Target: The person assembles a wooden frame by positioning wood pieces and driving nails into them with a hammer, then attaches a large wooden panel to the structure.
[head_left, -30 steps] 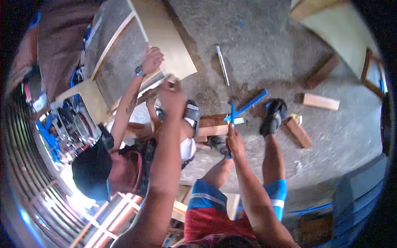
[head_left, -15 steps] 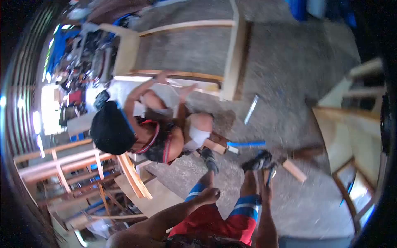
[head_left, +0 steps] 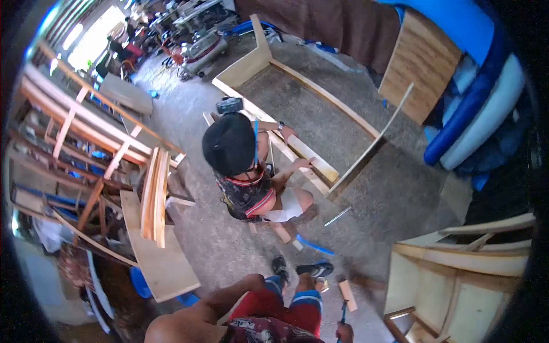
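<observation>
My left arm reaches to my left thigh; my left hand (head_left: pixel 253 281) is beside the red shorts (head_left: pixel 257 308), its fingers not distinct. Low on the right, my right hand (head_left: pixel 345 332) is closed around a slim dark-handled tool (head_left: pixel 344 313), whose exact kind I cannot make out. A short wood block (head_left: pixel 347 295) lies on the floor just beyond it. Ahead of my feet another person (head_left: pixel 243 183) in a black cap crouches, both hands on the near rail of a large wooden frame (head_left: pixel 326 103) lying on the floor.
A wooden cabinet-like piece (head_left: pixel 423 280) stands at right. Stacked frames and boards (head_left: pixel 154 200) fill the left side. A blue strip (head_left: pixel 314 246) and a thin metal-looking bar (head_left: pixel 338 216) lie on the concrete floor. A plywood sheet (head_left: pixel 420 63) leans at the back, near blue rolls (head_left: pixel 466 126).
My view has turned to the right and up, so more of the frame and the back wall show. My right hand with its tool now appears lower and closer to my body.
</observation>
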A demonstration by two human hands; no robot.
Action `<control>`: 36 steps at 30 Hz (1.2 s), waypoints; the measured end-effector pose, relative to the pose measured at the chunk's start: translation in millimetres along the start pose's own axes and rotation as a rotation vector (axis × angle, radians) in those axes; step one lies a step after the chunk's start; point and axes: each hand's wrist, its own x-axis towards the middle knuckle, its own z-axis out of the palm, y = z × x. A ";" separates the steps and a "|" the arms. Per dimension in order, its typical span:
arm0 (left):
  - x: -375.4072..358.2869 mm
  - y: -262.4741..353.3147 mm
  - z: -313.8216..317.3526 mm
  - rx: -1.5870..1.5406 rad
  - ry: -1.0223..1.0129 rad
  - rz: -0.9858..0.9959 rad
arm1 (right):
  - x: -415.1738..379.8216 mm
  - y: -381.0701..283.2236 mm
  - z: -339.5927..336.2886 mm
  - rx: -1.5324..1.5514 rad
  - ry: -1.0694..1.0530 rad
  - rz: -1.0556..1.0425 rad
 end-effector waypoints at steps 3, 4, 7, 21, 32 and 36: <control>-22.3 -13.3 -11.2 0.011 -0.008 0.030 | -47.7 -15.9 -10.7 -0.096 0.040 -0.013; -37.6 -10.6 -26.0 0.013 0.016 0.067 | -73.6 -35.6 -18.6 -0.130 0.072 -0.095; -47.3 -42.1 -25.7 -0.108 0.175 -0.024 | -90.1 -27.7 -27.1 -0.133 0.089 -0.150; -57.3 -190.1 39.1 0.213 0.176 -0.109 | -102.0 -36.4 -3.4 -0.354 0.117 -0.004; -67.7 -157.9 -15.7 0.023 0.269 -0.025 | -120.8 -20.7 36.9 -0.282 0.098 0.033; -63.3 -157.4 -38.0 0.302 0.218 0.170 | -157.8 -36.3 39.3 -0.275 0.166 -0.034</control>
